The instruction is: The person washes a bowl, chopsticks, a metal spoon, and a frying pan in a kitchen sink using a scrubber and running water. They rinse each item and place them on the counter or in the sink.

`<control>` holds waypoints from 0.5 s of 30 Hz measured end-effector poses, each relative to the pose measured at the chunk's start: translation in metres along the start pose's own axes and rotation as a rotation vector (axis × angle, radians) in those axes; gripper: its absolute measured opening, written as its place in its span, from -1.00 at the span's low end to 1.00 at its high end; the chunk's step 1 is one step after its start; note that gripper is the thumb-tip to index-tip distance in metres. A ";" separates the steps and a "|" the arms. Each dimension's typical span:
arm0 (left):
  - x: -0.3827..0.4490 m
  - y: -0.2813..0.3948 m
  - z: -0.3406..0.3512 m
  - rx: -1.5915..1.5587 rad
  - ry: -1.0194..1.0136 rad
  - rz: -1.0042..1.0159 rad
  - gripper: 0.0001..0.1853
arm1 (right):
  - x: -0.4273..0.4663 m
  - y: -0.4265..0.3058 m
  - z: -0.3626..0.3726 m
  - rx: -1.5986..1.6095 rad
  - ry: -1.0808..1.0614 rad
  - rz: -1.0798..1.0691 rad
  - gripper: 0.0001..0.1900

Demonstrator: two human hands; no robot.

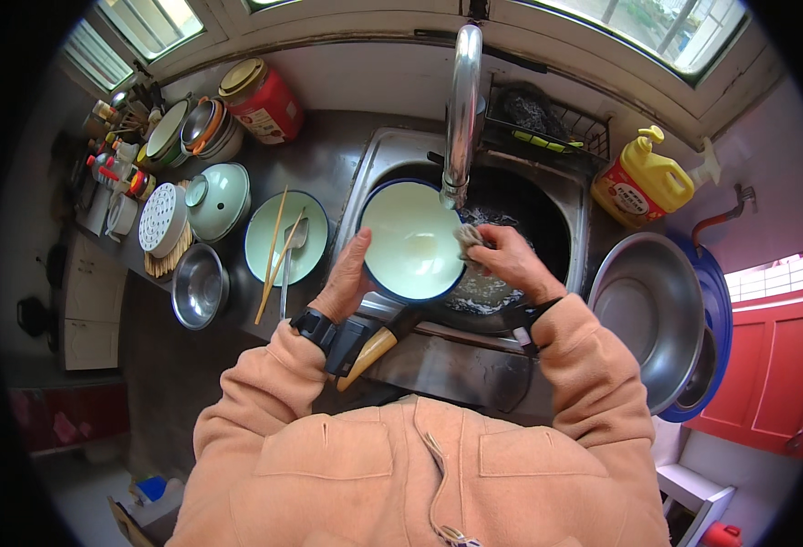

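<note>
My left hand (348,277) holds the left rim of a pale green enamel bowl (411,239) with a dark blue edge. In my right hand (511,260) is a crumpled greyish cloth or scrubber (470,241), at the bowl's right rim. The bowl is tilted over a dark wok (545,205) that lies in the steel sink (579,236) with sudsy water in it. The wok's wooden handle (374,352) points toward me. Above the bowl's right edge is the end of the chrome faucet (457,191); whether water runs is not clear.
Left of the sink, a green bowl (257,236) carries chopsticks (273,253) and a metal spatula (296,236). Farther left are a steel bowl (199,287) and a green lid (227,202). A yellow pump bottle (641,181) and a large steel basin (647,314) are at right.
</note>
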State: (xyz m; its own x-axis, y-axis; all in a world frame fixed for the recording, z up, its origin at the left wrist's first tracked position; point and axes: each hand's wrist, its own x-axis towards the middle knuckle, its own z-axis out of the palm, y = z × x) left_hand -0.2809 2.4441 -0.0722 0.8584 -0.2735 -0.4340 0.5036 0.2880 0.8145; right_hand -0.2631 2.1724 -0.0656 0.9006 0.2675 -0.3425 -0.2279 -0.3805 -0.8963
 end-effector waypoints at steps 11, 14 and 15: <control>-0.020 0.001 0.042 0.237 -0.088 0.004 0.16 | 0.018 -0.003 0.094 0.536 -0.177 -0.214 -0.63; -0.016 0.004 0.040 0.228 -0.005 0.185 0.02 | 0.006 0.002 0.103 0.288 -0.170 -0.297 -0.73; -0.016 0.003 0.039 0.288 0.044 0.348 -0.38 | 0.003 0.006 0.101 0.169 -0.192 -0.273 -0.72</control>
State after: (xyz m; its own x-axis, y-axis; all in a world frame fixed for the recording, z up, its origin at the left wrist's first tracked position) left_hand -0.2965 2.4133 -0.0477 0.9782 -0.1643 -0.1268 0.1424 0.0870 0.9860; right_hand -0.2995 2.2608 -0.1003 0.8548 0.5058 -0.1162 -0.0609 -0.1245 -0.9903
